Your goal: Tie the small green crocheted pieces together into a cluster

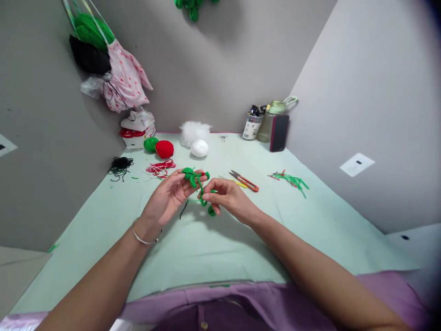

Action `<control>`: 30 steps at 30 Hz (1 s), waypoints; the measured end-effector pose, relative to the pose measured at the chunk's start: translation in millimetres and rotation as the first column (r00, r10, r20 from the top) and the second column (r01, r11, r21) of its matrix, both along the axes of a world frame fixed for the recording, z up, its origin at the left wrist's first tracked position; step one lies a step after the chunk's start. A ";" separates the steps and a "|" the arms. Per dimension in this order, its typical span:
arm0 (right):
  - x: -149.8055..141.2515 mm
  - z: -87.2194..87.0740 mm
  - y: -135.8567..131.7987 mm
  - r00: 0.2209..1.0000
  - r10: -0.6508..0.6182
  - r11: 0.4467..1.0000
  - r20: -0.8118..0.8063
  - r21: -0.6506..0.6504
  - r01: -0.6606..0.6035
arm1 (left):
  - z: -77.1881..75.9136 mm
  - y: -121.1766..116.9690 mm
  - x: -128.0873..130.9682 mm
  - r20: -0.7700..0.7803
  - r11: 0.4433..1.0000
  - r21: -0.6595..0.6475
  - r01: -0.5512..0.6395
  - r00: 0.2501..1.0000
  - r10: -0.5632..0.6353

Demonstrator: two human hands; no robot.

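Observation:
A small green crochet piece point(193, 178) with a touch of red at one end is stretched between both hands above the table. My left hand point(170, 195), palm up and wearing a bangle, holds its leafy upper part between thumb and fingers. Thumb and fingertips of my right hand point(225, 195) pinch a green cord-like part lower down. A round green end point(212, 210) hangs below the right fingers. From the piece a black yarn tail point(183, 210) dangles to the left. Part of the work is hidden behind the right fingers.
Orange-handled thread snips point(245, 181) lie just beyond my right hand. Green yarn scraps point(292, 180) are farther right. Red yarn point(164, 149), white yarn point(200, 148), stuffing point(195, 132) and black yarn point(120, 166) sit behind. A phone point(279, 133) leans against a bottle point(265, 126).

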State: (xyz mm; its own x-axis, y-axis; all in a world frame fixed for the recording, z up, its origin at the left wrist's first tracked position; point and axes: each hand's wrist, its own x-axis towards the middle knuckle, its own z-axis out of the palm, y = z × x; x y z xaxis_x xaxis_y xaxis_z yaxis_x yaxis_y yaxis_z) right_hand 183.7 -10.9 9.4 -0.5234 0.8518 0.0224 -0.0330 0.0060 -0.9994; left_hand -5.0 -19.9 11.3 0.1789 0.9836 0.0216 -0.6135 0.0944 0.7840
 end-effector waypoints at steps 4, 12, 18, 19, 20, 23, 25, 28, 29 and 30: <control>4.7 0.7 2.7 0.999 0.024 1.000 -0.026 -0.020 -0.024 | 1.4 1.2 -5.6 0.036 0.998 -0.047 -0.039 0.999 0.041; 15.2 1.8 10.5 0.997 0.016 0.997 -0.076 -0.070 -0.021 | -0.2 3.4 -9.4 -0.087 0.996 -0.045 -0.076 0.994 0.072; 18.2 6.6 11.5 0.995 -0.009 0.998 -0.096 -0.059 0.004 | -10.2 -1.2 -6.5 -0.591 0.985 0.162 0.061 0.805 0.047; 18.6 6.9 11.3 0.996 -0.012 0.998 -0.094 -0.057 0.007 | -9.9 -1.7 -6.8 -0.627 0.981 0.167 0.095 0.779 0.031; 18.9 7.0 11.1 0.996 -0.015 0.999 -0.089 -0.053 0.010 | -9.1 -2.2 -7.1 -0.653 0.978 0.166 0.124 0.757 0.015; 18.6 6.5 10.1 0.997 -0.032 0.999 -0.065 -0.008 0.032 | -5.0 -3.1 -6.9 -0.717 0.976 0.123 0.182 0.696 -0.039; 17.8 6.5 9.2 0.998 -0.050 0.997 -0.050 0.051 0.052 | -2.9 -3.6 -5.5 -0.749 0.972 0.097 0.212 0.659 -0.069; 16.6 7.1 7.9 0.997 -0.069 0.991 -0.027 0.112 0.072 | -2.3 -4.7 -2.5 -0.751 0.966 0.106 0.234 0.656 -0.076; 16.4 7.3 7.7 0.997 -0.080 0.990 -0.019 0.119 0.082 | -2.8 -5.1 -1.6 -0.741 0.968 0.114 0.222 0.669 -0.066; 16.2 7.6 7.4 0.996 -0.093 0.988 -0.012 0.126 0.093 | -3.5 -5.3 -0.9 -0.727 0.971 0.119 0.206 0.685 -0.056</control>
